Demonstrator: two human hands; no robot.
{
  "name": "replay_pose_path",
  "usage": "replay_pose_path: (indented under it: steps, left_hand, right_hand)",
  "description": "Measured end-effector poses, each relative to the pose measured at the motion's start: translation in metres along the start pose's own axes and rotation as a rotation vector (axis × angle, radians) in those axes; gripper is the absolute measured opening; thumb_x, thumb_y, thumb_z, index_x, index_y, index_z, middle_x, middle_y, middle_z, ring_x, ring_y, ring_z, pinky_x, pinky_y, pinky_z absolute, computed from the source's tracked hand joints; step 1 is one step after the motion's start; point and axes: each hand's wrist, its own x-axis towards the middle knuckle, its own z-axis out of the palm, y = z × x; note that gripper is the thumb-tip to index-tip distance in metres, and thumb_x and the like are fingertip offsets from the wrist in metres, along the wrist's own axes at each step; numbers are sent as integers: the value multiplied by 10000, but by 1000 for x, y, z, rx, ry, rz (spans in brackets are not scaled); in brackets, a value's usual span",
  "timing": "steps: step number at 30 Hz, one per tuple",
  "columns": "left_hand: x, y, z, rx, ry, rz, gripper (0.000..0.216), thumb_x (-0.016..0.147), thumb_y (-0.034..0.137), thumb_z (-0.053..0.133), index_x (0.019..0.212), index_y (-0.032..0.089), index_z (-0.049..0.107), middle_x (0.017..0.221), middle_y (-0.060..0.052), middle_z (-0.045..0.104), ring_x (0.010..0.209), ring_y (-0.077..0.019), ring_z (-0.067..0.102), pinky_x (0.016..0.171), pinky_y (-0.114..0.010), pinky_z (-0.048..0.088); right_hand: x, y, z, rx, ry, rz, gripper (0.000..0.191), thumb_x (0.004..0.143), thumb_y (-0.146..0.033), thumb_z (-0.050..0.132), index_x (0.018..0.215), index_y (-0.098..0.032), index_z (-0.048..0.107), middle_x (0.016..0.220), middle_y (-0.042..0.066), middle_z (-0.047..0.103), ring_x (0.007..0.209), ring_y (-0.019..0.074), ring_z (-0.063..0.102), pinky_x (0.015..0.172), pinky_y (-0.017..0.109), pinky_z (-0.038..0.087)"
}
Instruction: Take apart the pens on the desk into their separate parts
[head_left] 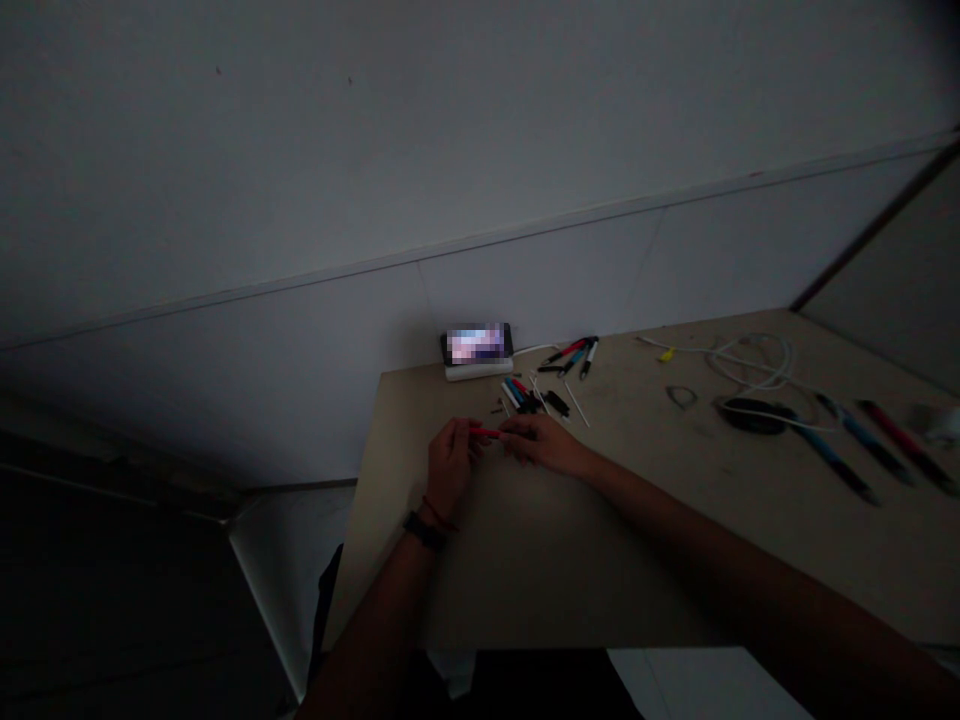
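Both my hands hold a red pen (486, 433) between them, low over the light wooden table (570, 560). My left hand (450, 462) is closed round its left end, with a dark watch and a red band on the wrist. My right hand (541, 441) pinches the right end. Just beyond my fingers lies a small heap of pen parts (531, 396): blue, red and black barrels, thin white refills and tiny dark bits.
A phone (478, 343) stands on a white block against the wall. Several whole pens (574, 354) lie beside it. To the right are a white cable (754, 365), a black oval object (750, 415), and blue and red pens (862, 440). The table's left edge drops off near my left arm.
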Motion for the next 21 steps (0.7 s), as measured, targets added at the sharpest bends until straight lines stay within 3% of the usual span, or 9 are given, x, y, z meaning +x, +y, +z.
replay_pose_path:
  steps: [21]
  left_hand:
    - [3,-5,-1,9,15,7,470,943,576,484,958,142,663,727,-52,689,510,-98,515,478,-203,401]
  right_hand:
    - [0,1,0,19,1,2,372,876,-509,583,924,-149,666,703,20,657,501,105,533,443,220,389]
